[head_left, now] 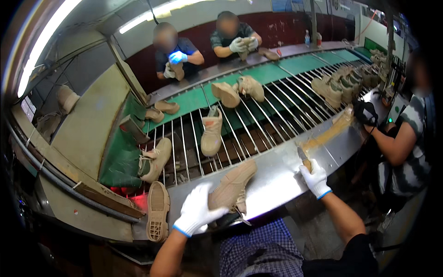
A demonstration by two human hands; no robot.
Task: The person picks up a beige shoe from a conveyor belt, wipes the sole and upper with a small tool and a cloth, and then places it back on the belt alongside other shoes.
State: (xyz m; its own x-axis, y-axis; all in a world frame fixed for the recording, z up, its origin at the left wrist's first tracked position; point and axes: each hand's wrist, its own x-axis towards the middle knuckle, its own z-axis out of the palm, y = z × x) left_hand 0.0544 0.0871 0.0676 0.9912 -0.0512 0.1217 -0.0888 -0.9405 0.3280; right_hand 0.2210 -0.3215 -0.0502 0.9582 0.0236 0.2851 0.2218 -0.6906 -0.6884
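My left hand [196, 210], gloved white, clasps a tan shoe [233, 184] at lower centre, sole turned up, its toe over the steel ledge [277, 173]. My right hand [314, 177], right of centre, is closed around the handle of a small tool [302, 156], its tip resting on the ledge. Another tan shoe [158, 210] lies sole-up just left. A co-worker's dark-gloved hand [364, 113] grips a long wooden piece [330, 131] at right.
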